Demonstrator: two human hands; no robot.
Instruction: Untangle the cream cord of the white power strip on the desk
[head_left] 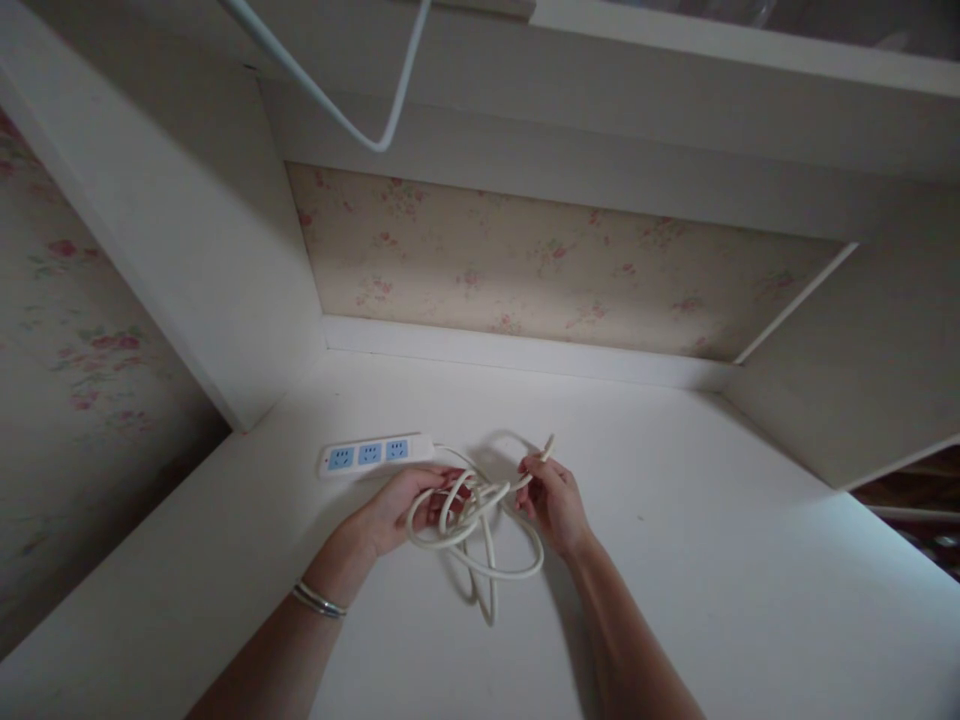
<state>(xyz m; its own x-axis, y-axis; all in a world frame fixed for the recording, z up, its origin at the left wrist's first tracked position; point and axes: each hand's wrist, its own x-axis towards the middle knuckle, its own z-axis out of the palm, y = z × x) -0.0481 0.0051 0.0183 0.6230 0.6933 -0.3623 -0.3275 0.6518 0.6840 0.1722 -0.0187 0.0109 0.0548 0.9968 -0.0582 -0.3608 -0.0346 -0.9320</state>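
A white power strip [375, 453] with three blue sockets lies flat on the white desk [697, 540], and its cream cable [480, 560] runs from its right end into loose loops. My left hand [409, 508] is closed around several of those loops, just below the strip. My right hand [551, 500] pinches a stretch of the same cable, whose bend sticks up past my fingers. More loops hang down between my two hands and rest on the desk.
The desk sits in a white alcove with a floral back panel [540, 265], a side wall [202, 250] at left and an angled shelf panel [862, 370] at right. A thin white cord [360, 135] hangs from the shelf above. A silver bracelet [319, 600] circles my left wrist.
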